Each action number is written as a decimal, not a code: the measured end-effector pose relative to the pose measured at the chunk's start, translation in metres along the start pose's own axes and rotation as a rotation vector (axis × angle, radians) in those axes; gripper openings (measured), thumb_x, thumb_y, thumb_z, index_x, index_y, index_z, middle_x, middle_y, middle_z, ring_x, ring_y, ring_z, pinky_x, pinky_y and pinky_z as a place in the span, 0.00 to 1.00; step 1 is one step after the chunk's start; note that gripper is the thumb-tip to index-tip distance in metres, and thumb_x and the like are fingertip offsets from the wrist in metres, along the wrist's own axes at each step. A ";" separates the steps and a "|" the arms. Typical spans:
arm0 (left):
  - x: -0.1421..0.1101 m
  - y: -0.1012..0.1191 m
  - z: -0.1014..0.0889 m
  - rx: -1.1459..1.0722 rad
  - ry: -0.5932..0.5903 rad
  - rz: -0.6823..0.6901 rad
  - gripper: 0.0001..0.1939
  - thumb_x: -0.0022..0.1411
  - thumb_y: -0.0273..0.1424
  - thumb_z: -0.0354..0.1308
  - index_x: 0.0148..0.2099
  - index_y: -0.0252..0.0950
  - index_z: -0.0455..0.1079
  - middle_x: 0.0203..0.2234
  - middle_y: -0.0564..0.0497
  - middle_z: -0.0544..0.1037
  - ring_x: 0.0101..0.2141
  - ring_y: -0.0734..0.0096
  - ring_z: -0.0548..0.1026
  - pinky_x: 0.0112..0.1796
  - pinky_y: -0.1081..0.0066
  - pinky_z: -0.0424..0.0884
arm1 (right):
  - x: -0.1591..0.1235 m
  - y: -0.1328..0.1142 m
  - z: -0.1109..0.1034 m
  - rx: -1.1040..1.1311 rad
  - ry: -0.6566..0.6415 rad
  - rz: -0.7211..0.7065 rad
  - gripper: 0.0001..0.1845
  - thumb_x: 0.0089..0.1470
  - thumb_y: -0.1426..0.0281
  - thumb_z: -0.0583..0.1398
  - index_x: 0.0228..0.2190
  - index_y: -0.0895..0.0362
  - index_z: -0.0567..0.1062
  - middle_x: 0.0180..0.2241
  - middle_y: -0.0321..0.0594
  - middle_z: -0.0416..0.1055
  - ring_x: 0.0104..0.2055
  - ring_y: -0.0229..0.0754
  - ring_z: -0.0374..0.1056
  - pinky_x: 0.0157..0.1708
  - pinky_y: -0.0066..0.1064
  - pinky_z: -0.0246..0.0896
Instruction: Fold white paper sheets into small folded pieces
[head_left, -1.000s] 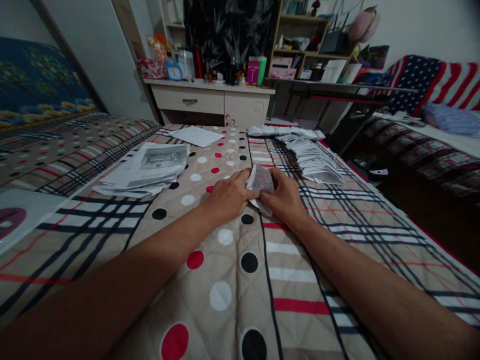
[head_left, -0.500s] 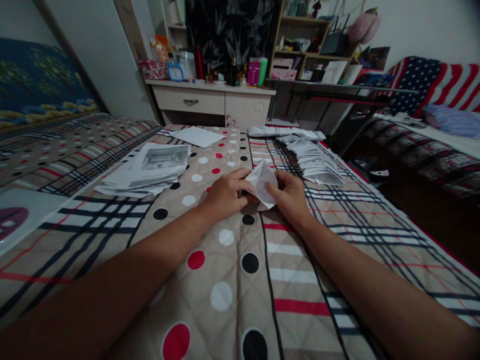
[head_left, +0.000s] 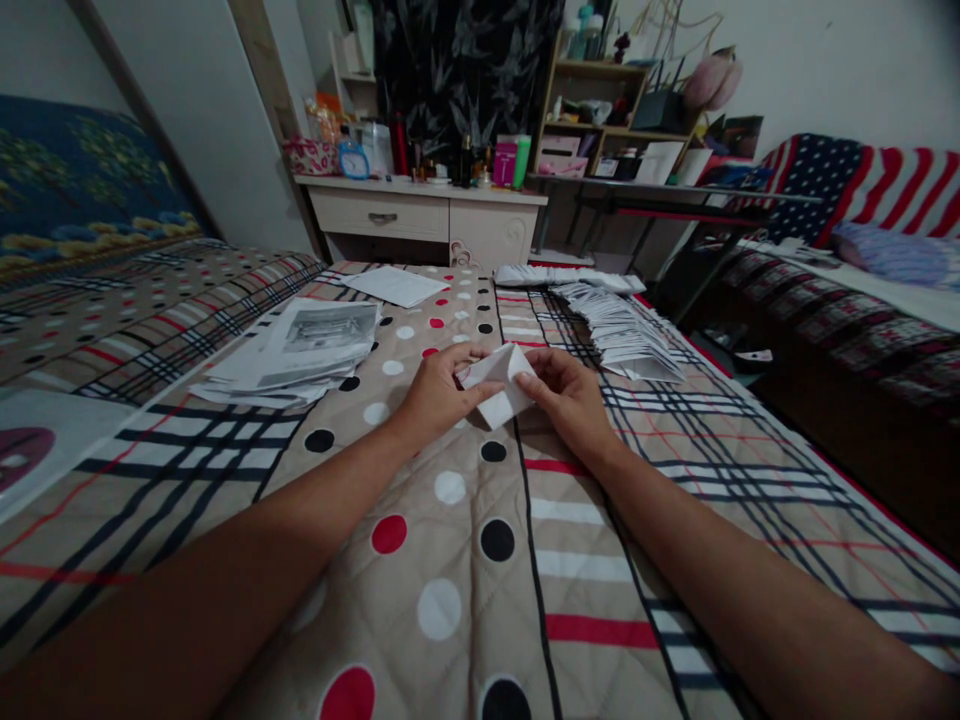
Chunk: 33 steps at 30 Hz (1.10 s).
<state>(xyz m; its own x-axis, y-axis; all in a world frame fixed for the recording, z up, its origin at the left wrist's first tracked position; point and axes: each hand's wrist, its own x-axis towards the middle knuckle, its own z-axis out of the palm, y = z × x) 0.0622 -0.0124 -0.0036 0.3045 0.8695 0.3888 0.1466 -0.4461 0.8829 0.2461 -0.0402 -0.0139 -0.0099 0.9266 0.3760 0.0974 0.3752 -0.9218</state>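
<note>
A small folded piece of white paper (head_left: 504, 400) is held just above the bedspread, its top coming to a point. My left hand (head_left: 442, 390) grips its left side, thumb across the front face. On the right edge, my right hand (head_left: 568, 395) pinches it between thumb and fingers. The fingertips behind the paper are hidden. Beyond my right hand lies a fanned row of folded paper pieces (head_left: 622, 335), with another white row (head_left: 566, 277) behind it. Left of my left hand is a stack of printed sheets (head_left: 300, 350).
A few white sheets (head_left: 396, 286) lie at the far side of the patterned bedspread (head_left: 442, 540). At the left edge is a clear plastic item (head_left: 52, 440) with a dark red mark. A white dresser (head_left: 382, 212) stands past the bed.
The folded paper has turned in my hands and shifted slightly left. My left thumb now lies across its front. The whole view has tilted up a little.
</note>
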 end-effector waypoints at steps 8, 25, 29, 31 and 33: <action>-0.003 0.001 0.000 -0.092 -0.172 -0.072 0.32 0.47 0.30 0.69 0.55 0.33 0.66 0.31 0.49 0.79 0.29 0.68 0.77 0.28 0.74 0.70 | -0.001 -0.006 0.001 0.088 -0.030 0.138 0.18 0.45 0.55 0.68 0.30 0.57 0.77 0.26 0.36 0.74 0.25 0.36 0.64 0.25 0.27 0.57; 0.001 0.002 0.008 -0.249 0.051 -0.137 0.13 0.48 0.35 0.67 0.35 0.32 0.73 0.28 0.50 0.78 0.28 0.73 0.75 0.29 0.75 0.69 | -0.003 -0.003 0.003 0.076 -0.085 0.099 0.13 0.46 0.61 0.68 0.26 0.57 0.75 0.25 0.35 0.70 0.25 0.35 0.61 0.25 0.27 0.53; 0.000 0.004 0.007 -0.282 0.001 -0.136 0.12 0.50 0.32 0.65 0.38 0.31 0.74 0.30 0.49 0.79 0.31 0.73 0.76 0.33 0.74 0.71 | -0.002 -0.003 0.003 0.089 -0.055 0.117 0.15 0.46 0.59 0.67 0.27 0.58 0.76 0.25 0.36 0.71 0.26 0.35 0.60 0.25 0.27 0.52; 0.000 0.004 0.007 -0.287 -0.017 -0.137 0.14 0.49 0.30 0.65 0.40 0.31 0.74 0.33 0.49 0.79 0.32 0.72 0.76 0.34 0.74 0.72 | -0.002 -0.003 0.003 0.086 -0.050 0.123 0.15 0.47 0.58 0.67 0.28 0.58 0.76 0.25 0.36 0.71 0.25 0.35 0.60 0.25 0.27 0.52; 0.000 0.004 0.007 -0.274 -0.031 -0.146 0.18 0.46 0.28 0.66 0.41 0.31 0.74 0.33 0.49 0.79 0.32 0.73 0.76 0.33 0.74 0.72 | -0.002 -0.003 0.004 0.077 -0.053 0.118 0.16 0.47 0.57 0.67 0.28 0.58 0.76 0.25 0.36 0.71 0.25 0.35 0.60 0.25 0.27 0.52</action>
<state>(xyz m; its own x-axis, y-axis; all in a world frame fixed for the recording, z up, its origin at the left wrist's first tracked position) 0.0697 -0.0164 -0.0019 0.3283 0.9114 0.2483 -0.0672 -0.2397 0.9685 0.2420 -0.0428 -0.0121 -0.0559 0.9638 0.2606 0.0249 0.2622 -0.9647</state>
